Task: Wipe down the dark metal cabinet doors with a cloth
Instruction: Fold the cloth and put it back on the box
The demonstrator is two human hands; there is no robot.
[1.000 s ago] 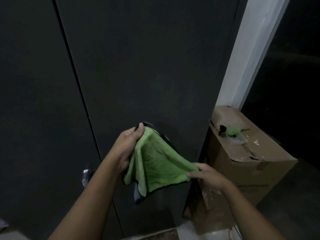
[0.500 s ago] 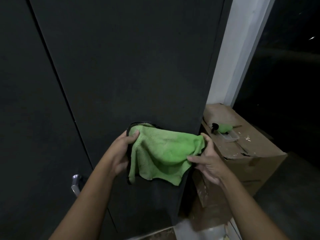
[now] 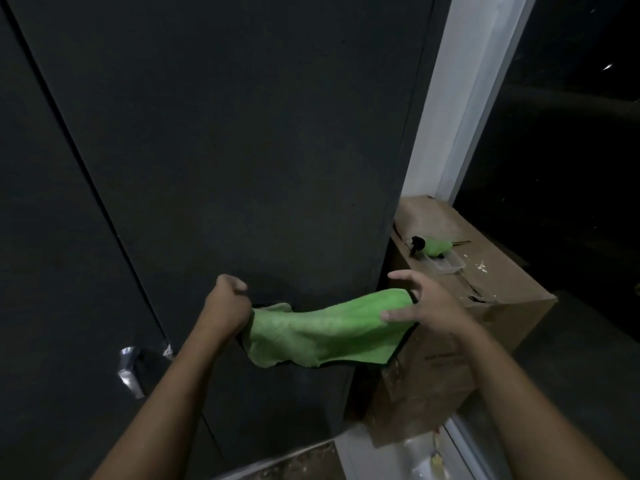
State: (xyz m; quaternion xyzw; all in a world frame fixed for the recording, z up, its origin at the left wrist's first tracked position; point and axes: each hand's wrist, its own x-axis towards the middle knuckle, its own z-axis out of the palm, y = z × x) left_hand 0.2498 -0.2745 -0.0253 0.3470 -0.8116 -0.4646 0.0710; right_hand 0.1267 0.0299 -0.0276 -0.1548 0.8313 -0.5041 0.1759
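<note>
Grips the left end of the green cloth in a clenched left hand; pinches the right end under the thumb of the right hand, fingers spread; holds it stretched low before the right-side dark cabinet door, near the edge beside a cardboard box.

Your left hand is fisted round left end of green cloth. Your right hand takes right end, thumb on top, fingers spread. Cloth stretched between them, in front of dark cabinet door. Metal handle on lower left. Cardboard box just beside cabinet, with green bottle lying on top.
</note>
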